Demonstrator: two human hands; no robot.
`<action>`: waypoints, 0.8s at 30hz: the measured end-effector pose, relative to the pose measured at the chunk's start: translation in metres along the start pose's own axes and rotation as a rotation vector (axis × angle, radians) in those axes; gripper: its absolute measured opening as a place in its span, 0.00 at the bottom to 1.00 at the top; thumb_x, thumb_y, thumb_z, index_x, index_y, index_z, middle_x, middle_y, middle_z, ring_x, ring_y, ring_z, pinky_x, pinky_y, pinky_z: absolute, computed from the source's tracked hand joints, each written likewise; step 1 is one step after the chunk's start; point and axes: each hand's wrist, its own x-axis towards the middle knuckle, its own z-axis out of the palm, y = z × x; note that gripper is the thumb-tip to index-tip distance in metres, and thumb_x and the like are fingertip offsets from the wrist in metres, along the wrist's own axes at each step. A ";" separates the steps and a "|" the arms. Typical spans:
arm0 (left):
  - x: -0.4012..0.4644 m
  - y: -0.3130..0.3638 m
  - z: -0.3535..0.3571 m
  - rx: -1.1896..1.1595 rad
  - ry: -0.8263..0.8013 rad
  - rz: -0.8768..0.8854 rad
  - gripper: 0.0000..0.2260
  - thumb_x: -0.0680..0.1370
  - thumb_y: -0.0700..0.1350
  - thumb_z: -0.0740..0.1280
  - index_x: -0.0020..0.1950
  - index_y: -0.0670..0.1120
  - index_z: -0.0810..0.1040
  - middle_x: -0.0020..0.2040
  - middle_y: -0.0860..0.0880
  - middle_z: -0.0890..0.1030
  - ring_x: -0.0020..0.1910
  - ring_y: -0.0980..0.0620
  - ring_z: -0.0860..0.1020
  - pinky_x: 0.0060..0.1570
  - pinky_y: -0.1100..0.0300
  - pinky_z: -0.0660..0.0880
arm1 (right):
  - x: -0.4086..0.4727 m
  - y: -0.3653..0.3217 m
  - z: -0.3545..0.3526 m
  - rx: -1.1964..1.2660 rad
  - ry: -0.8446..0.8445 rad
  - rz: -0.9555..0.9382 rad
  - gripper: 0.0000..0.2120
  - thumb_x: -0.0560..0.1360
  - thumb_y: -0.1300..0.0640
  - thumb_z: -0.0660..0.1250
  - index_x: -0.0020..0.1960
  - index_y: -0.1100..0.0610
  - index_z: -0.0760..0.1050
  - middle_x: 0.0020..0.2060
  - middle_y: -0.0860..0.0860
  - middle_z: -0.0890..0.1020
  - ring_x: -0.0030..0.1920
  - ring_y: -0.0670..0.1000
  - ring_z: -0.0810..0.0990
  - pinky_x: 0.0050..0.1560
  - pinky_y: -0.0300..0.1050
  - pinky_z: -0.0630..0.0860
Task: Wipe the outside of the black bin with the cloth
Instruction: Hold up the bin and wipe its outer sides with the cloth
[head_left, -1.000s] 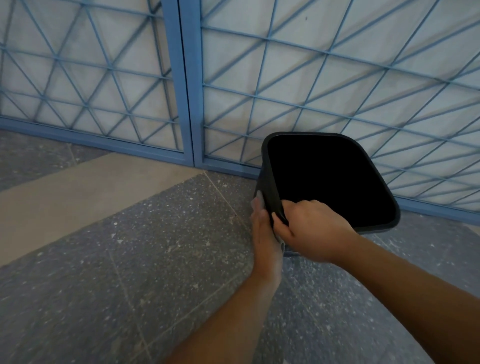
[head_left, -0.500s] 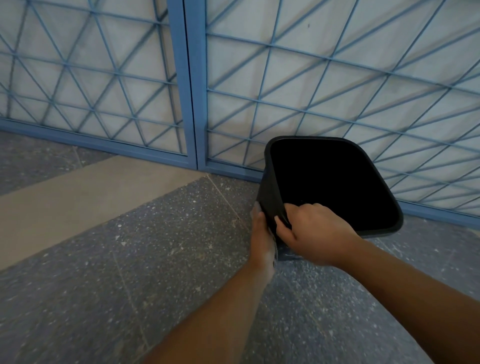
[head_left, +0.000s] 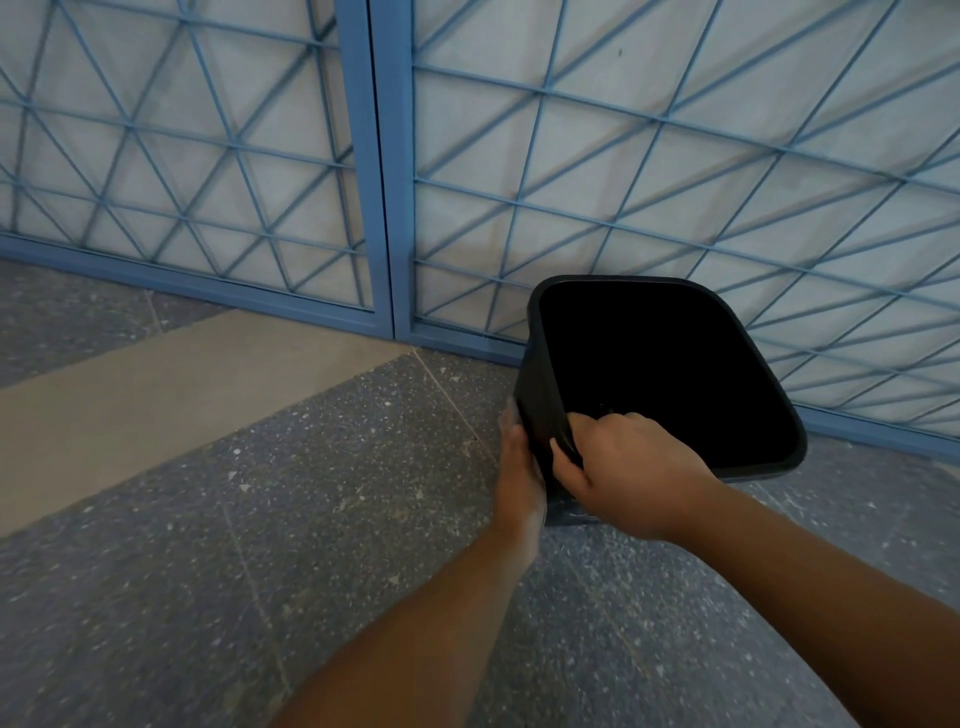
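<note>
Left hand slides lower and nearer along the bin's outer wall

Compared with a second ago, the left hand (head_left: 519, 467) sits a little lower in the centre of the frame, its fingertips now lower on the left outer wall of the black bin (head_left: 540, 395). The right hand (head_left: 628, 473), right of centre, now curls its fingers further over the near rim.

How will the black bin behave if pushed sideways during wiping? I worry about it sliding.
The black bin looks like thin plastic, probably light, so it may slide or tip. The right hand gripping its rim likely steadies it against the left hand.
</note>
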 end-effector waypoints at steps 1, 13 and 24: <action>0.005 0.000 -0.002 -0.037 0.001 -0.038 0.31 0.85 0.70 0.55 0.89 0.65 0.63 0.90 0.49 0.65 0.87 0.46 0.68 0.86 0.38 0.67 | 0.000 0.000 0.000 0.004 0.001 -0.002 0.15 0.80 0.43 0.50 0.44 0.52 0.66 0.32 0.49 0.73 0.32 0.50 0.72 0.36 0.47 0.71; 0.018 0.022 0.008 -0.083 -0.015 -0.021 0.28 0.91 0.64 0.51 0.89 0.56 0.68 0.84 0.51 0.75 0.83 0.52 0.75 0.80 0.55 0.72 | -0.001 0.003 0.002 0.075 -0.028 -0.005 0.13 0.80 0.44 0.52 0.45 0.50 0.68 0.32 0.46 0.74 0.32 0.47 0.74 0.37 0.45 0.75; 0.032 0.001 0.002 -0.059 -0.008 -0.042 0.38 0.80 0.79 0.63 0.87 0.64 0.69 0.90 0.52 0.65 0.90 0.49 0.63 0.89 0.40 0.60 | -0.001 0.002 0.000 0.047 -0.037 -0.008 0.12 0.80 0.43 0.51 0.46 0.50 0.66 0.29 0.46 0.72 0.30 0.45 0.73 0.35 0.43 0.74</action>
